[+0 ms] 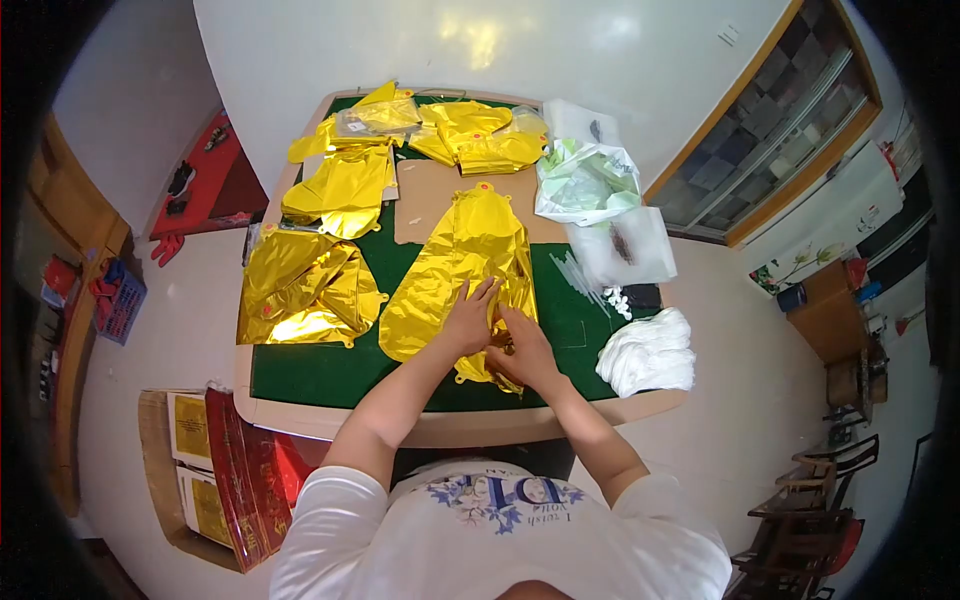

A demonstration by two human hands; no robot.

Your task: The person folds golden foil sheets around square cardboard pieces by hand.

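A flat gold foil balloon (470, 240) lies lengthwise in front of me, its far part over a brown cardboard sheet (415, 215) and its near part over the green table top. My left hand (470, 318) rests on the balloon's lower part, fingers stretched forward over the foil. Just to its right, my right hand (524, 350) has its fingers bent around a crumpled fold at the balloon's right edge. Part of the fold is hidden beneath that hand. To the left is a wrinkled pile of gold foil balloons (305, 285).
More gold foil balloons (480, 135) lie along the back. At the right are a plastic bag (590, 180), a clear-white packet (640, 245), small white pieces (617, 302), a black item (645, 296) and a white cloth-like bundle (648, 355). An open carton (160, 470) stands on the floor at left.
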